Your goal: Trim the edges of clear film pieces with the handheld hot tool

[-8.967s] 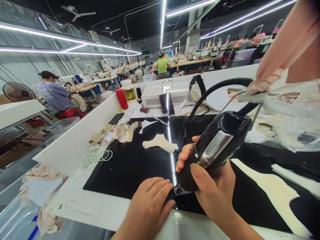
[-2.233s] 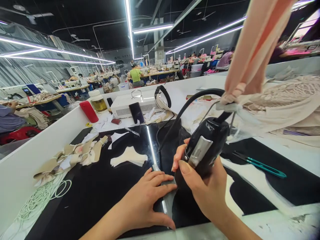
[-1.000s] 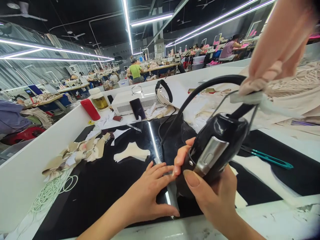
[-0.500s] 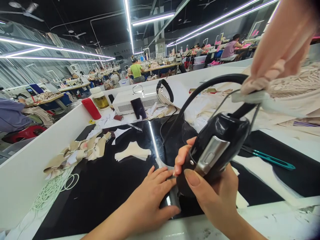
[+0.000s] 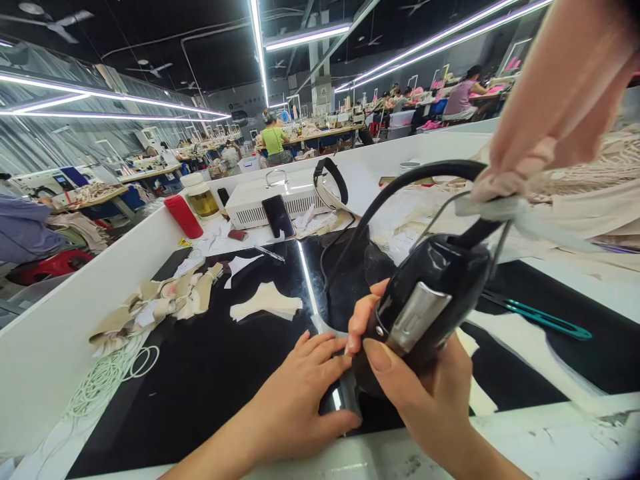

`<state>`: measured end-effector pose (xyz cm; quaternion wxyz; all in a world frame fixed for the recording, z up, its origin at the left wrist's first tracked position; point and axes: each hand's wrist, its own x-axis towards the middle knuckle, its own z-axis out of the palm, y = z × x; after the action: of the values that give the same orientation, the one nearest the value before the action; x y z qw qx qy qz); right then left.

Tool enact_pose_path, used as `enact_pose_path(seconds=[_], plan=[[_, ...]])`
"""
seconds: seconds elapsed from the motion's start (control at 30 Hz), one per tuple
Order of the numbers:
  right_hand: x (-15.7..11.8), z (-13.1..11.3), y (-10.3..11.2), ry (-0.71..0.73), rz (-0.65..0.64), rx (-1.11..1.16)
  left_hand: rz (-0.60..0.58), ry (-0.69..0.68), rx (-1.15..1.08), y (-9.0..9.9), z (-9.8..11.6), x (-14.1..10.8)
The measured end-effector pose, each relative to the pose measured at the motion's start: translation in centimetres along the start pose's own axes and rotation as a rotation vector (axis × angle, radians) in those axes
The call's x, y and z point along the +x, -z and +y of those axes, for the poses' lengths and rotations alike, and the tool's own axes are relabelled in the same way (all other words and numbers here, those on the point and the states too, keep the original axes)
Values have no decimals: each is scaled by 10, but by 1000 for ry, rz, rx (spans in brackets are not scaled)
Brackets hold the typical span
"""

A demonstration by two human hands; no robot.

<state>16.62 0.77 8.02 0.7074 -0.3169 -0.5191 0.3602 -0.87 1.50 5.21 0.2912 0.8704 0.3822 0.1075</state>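
My right hand [image 5: 430, 393] is wrapped around a black corded electric hand tool [image 5: 420, 307] with a silver lever, my thumb lying along its near side. Its lower working end is hidden by my fingers. A pink cloth strip [image 5: 555, 113] is tied about the tool's cord at the top. My left hand [image 5: 305, 387] lies flat, palm down and fingers out, on the black mat [image 5: 210, 393]. Under its fingertips and thumb shows a greyish translucent piece [image 5: 350, 393], beside the tool. Nothing is gripped in that hand.
Cream cut pieces [image 5: 267, 301] lie ahead, and pale pieces [image 5: 535, 353] with teal-handled tweezers [image 5: 547, 320] at right. Beige scraps [image 5: 175, 297] and a green cord coil [image 5: 103, 387] are at left. Behind stand a white metal box [image 5: 250, 203], phone [image 5: 279, 217] and jar [image 5: 203, 200].
The tool in my right hand has shifted slightly left and down, the cord and pink cloth strip moving with it. My left hand has stayed in nearly the same place.
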Motion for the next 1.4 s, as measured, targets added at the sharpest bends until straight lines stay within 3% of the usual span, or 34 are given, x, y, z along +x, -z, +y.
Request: enact_pose_path(seconds=[0.23, 0.43, 0.57, 0.77, 1.07, 1.23, 1.4], plan=[[2, 4, 2, 28, 9, -34, 27, -32, -8, -2, -4, -1], [6, 7, 16, 13, 26, -5, 108, 8, 66, -2, -20, -2], [10, 11, 35, -16, 27, -11, 173, -81, 111, -7, -29, 1], [23, 13, 57, 41, 32, -55, 198, -201, 126, -12, -20, 2], [11, 1, 35, -50, -1, 49, 193, -247, 50, -11, -19, 3], [1, 0, 22, -70, -60, 72, 195, -184, 52, -13, -21, 4], [-1, 2, 14, -66, -30, 91, 192, -118, 100, -16, -19, 2]])
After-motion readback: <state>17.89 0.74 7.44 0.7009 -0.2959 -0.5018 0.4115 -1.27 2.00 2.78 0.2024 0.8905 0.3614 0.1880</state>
